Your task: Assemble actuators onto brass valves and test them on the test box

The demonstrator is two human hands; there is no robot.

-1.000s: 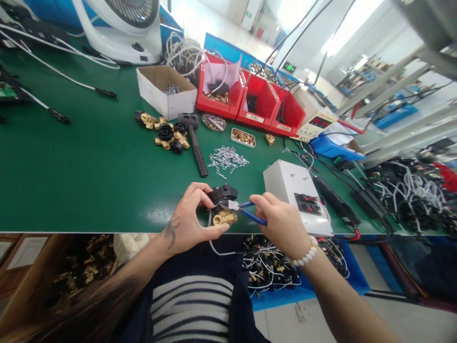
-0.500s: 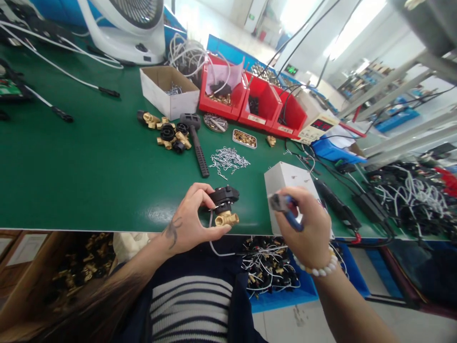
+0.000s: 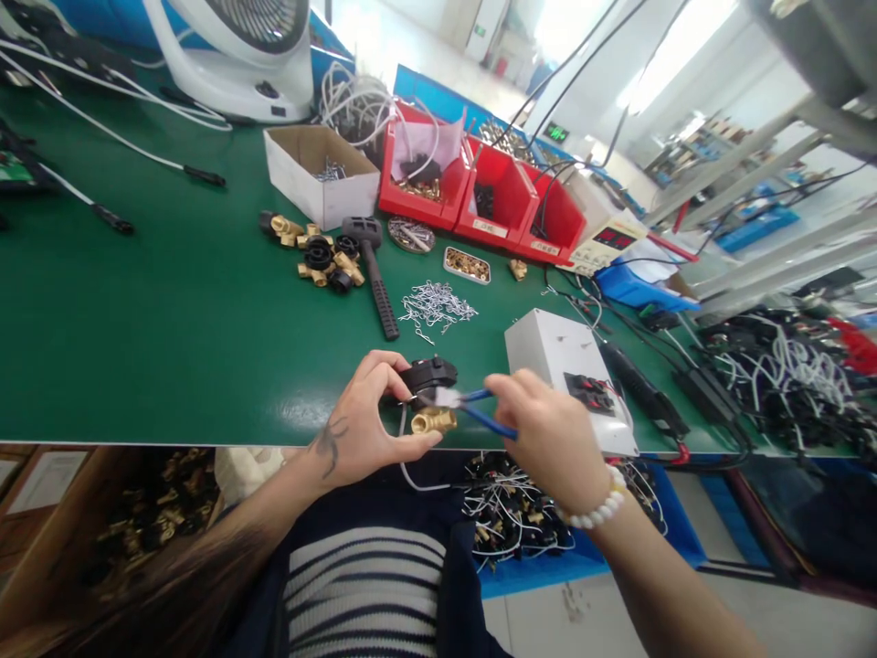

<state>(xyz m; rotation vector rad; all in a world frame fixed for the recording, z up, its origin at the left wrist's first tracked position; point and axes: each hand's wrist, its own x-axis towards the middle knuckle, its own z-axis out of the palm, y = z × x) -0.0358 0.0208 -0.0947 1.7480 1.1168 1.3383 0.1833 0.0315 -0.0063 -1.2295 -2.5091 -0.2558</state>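
Note:
My left hand (image 3: 374,411) grips a valve with a black plastic head (image 3: 430,373) and a brass body (image 3: 434,420), held over the front edge of the green table. From it a grey cable (image 3: 406,466) hangs down. My right hand (image 3: 548,434) is closed round the blue handles of a pair of pliers (image 3: 480,411). The jaws, blurred, reach in between the black head and the brass body; whether they grip anything there I cannot tell. Beyond the valve lies a pile of silver spring clips (image 3: 438,306).
A black mallet (image 3: 376,283) lies beside several brass fittings (image 3: 332,265). Behind stand a white carton (image 3: 329,187), red bins (image 3: 425,201) and a small tray of brass parts (image 3: 468,265). A grey box (image 3: 548,352) stands right. Below the edge, a blue crate (image 3: 527,576) holds wired valves.
My right hand has moved left with the pliers, turning them so the jaws now meet the valve. My left hand and the valve have barely moved.

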